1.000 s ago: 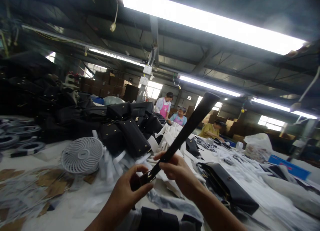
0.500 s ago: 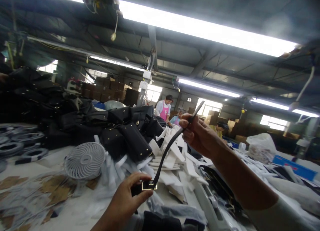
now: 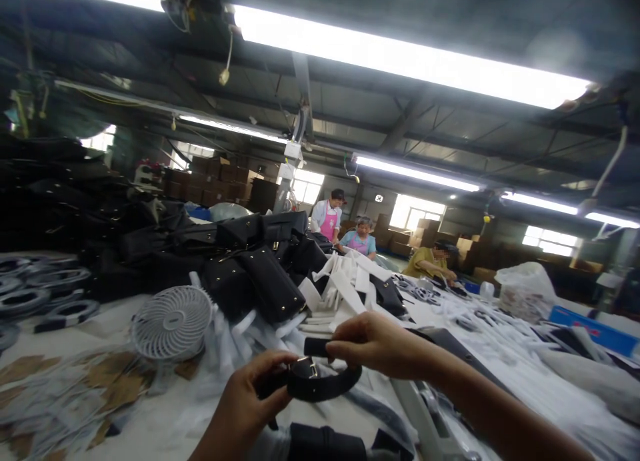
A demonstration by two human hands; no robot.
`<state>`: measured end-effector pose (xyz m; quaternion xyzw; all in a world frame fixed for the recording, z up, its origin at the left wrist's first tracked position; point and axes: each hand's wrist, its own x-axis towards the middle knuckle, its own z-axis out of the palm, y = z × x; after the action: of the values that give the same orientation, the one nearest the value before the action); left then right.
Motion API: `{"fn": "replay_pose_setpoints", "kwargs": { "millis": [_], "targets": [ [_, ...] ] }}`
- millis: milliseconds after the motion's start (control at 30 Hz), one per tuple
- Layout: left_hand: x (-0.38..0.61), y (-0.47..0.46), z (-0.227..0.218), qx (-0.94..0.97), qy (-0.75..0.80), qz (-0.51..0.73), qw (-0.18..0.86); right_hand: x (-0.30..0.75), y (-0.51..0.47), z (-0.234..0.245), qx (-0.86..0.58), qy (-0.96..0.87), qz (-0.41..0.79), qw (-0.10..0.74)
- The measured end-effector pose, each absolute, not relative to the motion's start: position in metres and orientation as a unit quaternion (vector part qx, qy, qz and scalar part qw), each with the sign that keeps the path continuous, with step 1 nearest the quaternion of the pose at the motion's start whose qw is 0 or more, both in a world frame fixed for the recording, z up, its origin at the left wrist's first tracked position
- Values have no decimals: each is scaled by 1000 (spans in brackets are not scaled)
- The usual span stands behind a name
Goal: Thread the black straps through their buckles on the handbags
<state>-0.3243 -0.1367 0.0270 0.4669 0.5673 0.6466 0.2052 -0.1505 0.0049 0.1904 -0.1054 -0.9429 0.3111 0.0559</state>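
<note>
A black strap point(image 3: 320, 382) with a metal buckle is bent into a loop low in the middle of the view. My left hand point(image 3: 247, 404) pinches the buckle end from below. My right hand point(image 3: 373, 344) grips the strap's free end and holds it folded back over the buckle. Both hands hover above a white table point(image 3: 150, 421). A pile of black bags point(image 3: 260, 274) and white paper strips point(image 3: 340, 294) lies just beyond my hands.
A small white fan point(image 3: 173, 322) lies left of my hands. Rolled black straps point(image 3: 40, 294) sit at far left, brown card pieces point(image 3: 60, 381) in front. Three people point(image 3: 360, 238) work further down the table. A white plastic bag point(image 3: 525, 288) and blue box point(image 3: 593, 331) stand right.
My right hand came down from its raised position, bringing the strap's free end back to the buckle, so the straightened strap is now curled into a loop.
</note>
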Motion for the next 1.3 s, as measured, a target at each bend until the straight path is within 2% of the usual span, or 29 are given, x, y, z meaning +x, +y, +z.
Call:
{"fn": "replay_pose_setpoints", "kwargs": {
  "millis": [100, 167, 267, 333, 400, 533, 600, 867, 1033, 1133, 1233, 1300],
  "targets": [
    [-324, -137, 25, 494, 572, 631, 173, -154, 1, 193, -30, -941, 289, 173],
    [-324, -135, 23, 505, 571, 626, 166, -156, -2, 194, 38, -905, 373, 199],
    [-324, -132, 21, 512, 574, 619, 158, -160, -6, 194, 71, -812, 561, 149],
    [-324, -131, 22, 515, 585, 609, 147, -161, -8, 197, 39, -800, 590, 104],
    [-324, -132, 23, 515, 600, 598, 135, -162, -9, 205, -12, -849, 524, 69],
    [-323, -135, 23, 493, 593, 618, 155, -163, -10, 217, -79, -953, 292, -1],
    [-321, -134, 22, 482, 583, 631, 172, -166, -10, 213, -101, -967, 232, -36],
    [-317, -136, 21, 473, 582, 643, 156, -178, 0, 174, -142, -973, 177, -48],
    [-313, -134, 20, 458, 560, 671, 160, -190, -12, 174, -115, -972, 195, -63],
    [-306, -133, 17, 471, 551, 669, 164, -196, -30, 177, -81, -982, 149, -87],
    [-304, -135, 12, 434, 566, 685, 147, -198, -40, 182, -79, -993, 67, -54],
    [-307, -137, 7, 407, 575, 696, 137, -197, -38, 185, -93, -993, 59, -31]
  ]
}}
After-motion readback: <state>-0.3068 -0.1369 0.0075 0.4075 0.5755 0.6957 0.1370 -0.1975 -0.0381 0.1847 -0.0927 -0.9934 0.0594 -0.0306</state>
